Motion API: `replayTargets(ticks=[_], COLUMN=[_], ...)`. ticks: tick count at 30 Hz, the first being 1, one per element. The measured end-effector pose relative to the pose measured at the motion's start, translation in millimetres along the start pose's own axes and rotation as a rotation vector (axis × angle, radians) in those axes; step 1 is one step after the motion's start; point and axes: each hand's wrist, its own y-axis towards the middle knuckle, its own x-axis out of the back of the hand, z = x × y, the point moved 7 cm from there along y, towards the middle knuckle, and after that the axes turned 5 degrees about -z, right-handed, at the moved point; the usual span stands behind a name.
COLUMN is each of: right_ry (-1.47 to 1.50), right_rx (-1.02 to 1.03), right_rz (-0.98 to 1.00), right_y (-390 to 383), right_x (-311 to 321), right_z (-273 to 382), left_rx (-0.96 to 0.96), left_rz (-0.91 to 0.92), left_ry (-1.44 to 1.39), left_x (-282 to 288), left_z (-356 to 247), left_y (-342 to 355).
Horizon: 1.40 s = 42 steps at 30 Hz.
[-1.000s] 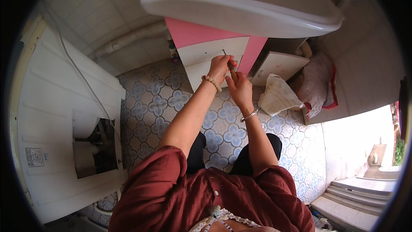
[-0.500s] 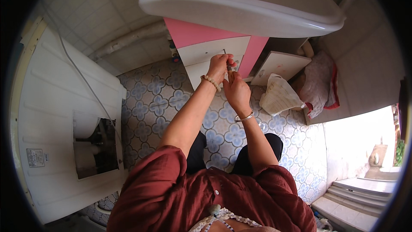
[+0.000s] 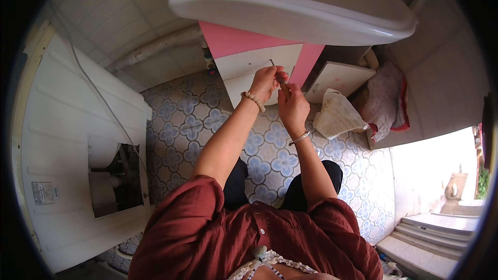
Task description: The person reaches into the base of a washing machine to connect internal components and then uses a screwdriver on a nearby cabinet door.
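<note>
Below the washbasin, both my hands meet in front of a white cabinet panel (image 3: 244,62) with a pink frame (image 3: 228,38). They are on a screwdriver (image 3: 285,91) with a brown handle and a thin metal shaft. My left hand (image 3: 265,83) is closed around the shaft, a beaded bracelet at its wrist. Lower and to the right, my right hand (image 3: 293,110) grips the handle's end, with a silver bangle on that wrist. The shaft's tip shows just beyond my left fingers, at the white panel; the exact contact there is too small to tell.
A white washbasin (image 3: 290,13) overhangs the cabinet. Right of it stand a loose white panel (image 3: 340,80), a whitish plastic basket (image 3: 337,116) and a grey cloth with red trim (image 3: 384,98). A large white appliance (image 3: 67,140) with an opening fills the left, above patterned floor tiles (image 3: 192,124).
My right hand has shifted slightly right and down, and its grip has turned, so more of the brown handle shows. My left hand stays nearly in place near the panel.
</note>
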Motion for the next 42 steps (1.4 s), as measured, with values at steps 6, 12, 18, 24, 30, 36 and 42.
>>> replayTargets(ticks=[6,12,18,24,30,36,42], right_ry=[0.028,1.593,1.06,0.559,1.285,0.273,1.028], right_rx=[-0.015,-1.282,-0.866,-0.456,-1.181,-0.256,-0.98], right_rz=[-0.073,0.576,0.358,0.042,0.446,0.013,0.389], right_y=[-4,-49,-32,-11,-41,-6,-32], right_x=[-1,-49,-51,-16,-45,-11,-38], right_z=[-3,-27,-61,-39,-40,-33,-40], left_rx=[-0.032,0.006,-0.008,-0.009,-0.012,-0.001,-0.019], left_rz=[0.009,-0.088,-0.031,-0.01,-0.046,-0.05,-0.047], left_ry=[0.223,0.097,0.148,0.141,0.136,0.148,0.139], left_x=[-6,-1,-5,-6,-5,0,2], left_z=[5,5,4,3,-1,2,6], left_y=[-8,-10,-7,-5,-10,-4,1])
